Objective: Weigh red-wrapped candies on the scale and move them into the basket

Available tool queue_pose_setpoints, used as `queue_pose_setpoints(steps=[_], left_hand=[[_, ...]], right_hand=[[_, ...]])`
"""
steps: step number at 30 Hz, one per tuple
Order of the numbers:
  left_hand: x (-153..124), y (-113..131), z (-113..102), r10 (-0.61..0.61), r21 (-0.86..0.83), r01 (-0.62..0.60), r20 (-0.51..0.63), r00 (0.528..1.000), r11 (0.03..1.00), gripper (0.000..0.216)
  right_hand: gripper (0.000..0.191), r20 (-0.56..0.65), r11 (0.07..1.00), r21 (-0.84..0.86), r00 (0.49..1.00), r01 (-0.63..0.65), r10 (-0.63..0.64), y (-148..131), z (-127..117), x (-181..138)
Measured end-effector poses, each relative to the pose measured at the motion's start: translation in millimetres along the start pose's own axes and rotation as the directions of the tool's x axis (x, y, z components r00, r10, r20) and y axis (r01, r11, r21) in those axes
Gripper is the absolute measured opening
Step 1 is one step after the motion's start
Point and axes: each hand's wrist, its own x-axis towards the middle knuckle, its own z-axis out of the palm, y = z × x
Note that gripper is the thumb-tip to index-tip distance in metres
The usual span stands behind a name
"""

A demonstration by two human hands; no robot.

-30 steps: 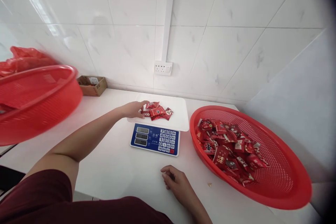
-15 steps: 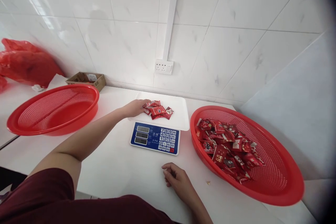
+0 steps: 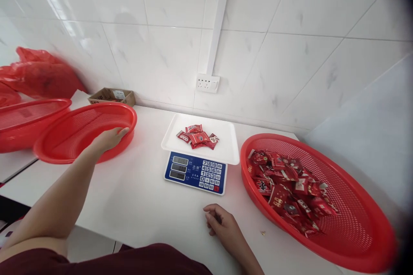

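Far left edge of the frame: a red mesh basket (image 3: 22,122), partly cut off, with a crumpled red plastic bag (image 3: 41,75) behind it against the tiled wall.

Left of centre: a second, empty red basket (image 3: 74,131) on the white counter (image 3: 142,206), touching or overlapping the first. A small cardboard box (image 3: 112,96) sits behind it at the wall.

Left hand (image 3: 108,138): arm stretched from the lower left corner, palm down on the near right rim of the empty red basket, fingers draped over the rim. Whether they grip it or only rest there cannot be told.

Centre: electronic scale (image 3: 196,171) with blue keypad panel facing the camera and a white weighing tray (image 3: 226,146) on top. A small heap of red wrapped candies (image 3: 197,136) lies on the tray's middle, clear of both hands. Wall socket (image 3: 208,83) above, on the tiles.

Lower centre: right hand (image 3: 222,227) resting on the counter just below the scale, fingers loosely curled inward, holding nothing.

Right: large red basket (image 3: 355,240) just beside the scale, holding a spread of many red candy packets (image 3: 290,189) in its left half. A tiny scrap (image 3: 263,233) lies on the counter between the right hand and this basket.
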Motion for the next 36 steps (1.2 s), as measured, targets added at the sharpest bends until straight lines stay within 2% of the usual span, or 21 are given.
queue_pose_setpoints(steps=[5, 9, 13, 15, 17, 19, 20, 23, 25, 29, 36], left_hand=[[-14.9, 22.2, 15.1, 0.185, -0.03, -0.184, 0.023, 0.983, 0.982, 0.059], [-14.3, 36.9, 19.0, 0.346, -0.066, -0.343, 0.055, 0.936, 0.937, 0.054], [-10.8, 42.3, 19.8, 0.414, -0.097, -0.407, 0.073, 0.907, 0.908, 0.053], [-11.0, 48.3, 18.2, 0.426, -0.088, -0.422, 0.03, 0.904, 0.902, 0.052], [-13.0, 61.4, 15.4, 0.452, -0.088, -0.456, -0.062, 0.89, 0.886, 0.051], [-15.3, 82.6, 13.4, 0.523, -0.108, -0.537, -0.135, 0.842, 0.836, 0.047], [-15.8, 95.4, 13.5, 0.584, -0.123, -0.598, -0.133, 0.801, 0.792, 0.044], [-13.1, 134.5, 19.5, 0.778, -0.121, -0.772, 0.006, 0.629, 0.624, 0.038], [-8.3, 154.3, 26.7, 0.809, -0.081, -0.806, 0.085, 0.581, 0.587, 0.039], [1.4, 171.4, 38.2, 0.799, -0.038, -0.799, 0.089, 0.595, 0.6, 0.04], [-0.7, 166.7, 33.6, 0.776, -0.033, -0.776, 0.043, 0.629, 0.63, 0.042]], right_hand=[[0.041, -0.019, 1.0, 0.024, 1.0, -0.015, 0.015, -4.2, -0.2, -0.5], [0.043, -0.037, 0.999, 0.051, 0.999, -0.008, 0.01, -4.4, -0.5, -1.7], [0.045, -0.055, 0.998, 0.064, 0.998, -0.002, 0.006, -3.7, -1.0, -1.0], [0.045, -0.06, 0.998, 0.064, 0.998, -0.001, 0.005, -3.6, -1.4, -0.8], [0.046, -0.054, 0.998, 0.061, 0.999, -0.002, 0.005, -3.5, -1.9, -0.5], [0.047, -0.048, 0.998, 0.056, 0.999, -0.007, 0.01, -3.1, -2.4, 0.1], [0.048, -0.048, 0.999, 0.053, 0.999, -0.011, 0.014, -2.8, -2.6, 0.6], [0.05, -0.07, 0.998, 0.057, 0.997, -0.014, 0.018, -2.5, -2.4, 2.1], [0.05, -0.09, 0.998, 0.066, 0.996, -0.01, 0.016, -3.1, -1.4, 1.9], [0.047, -0.113, 0.998, 0.064, 0.993, -0.008, 0.015, -4.7, 0.7, -0.2], [0.048, -0.094, 0.998, 0.059, 0.996, 0.006, 0.0, -1.5, -0.2, 1.1]])
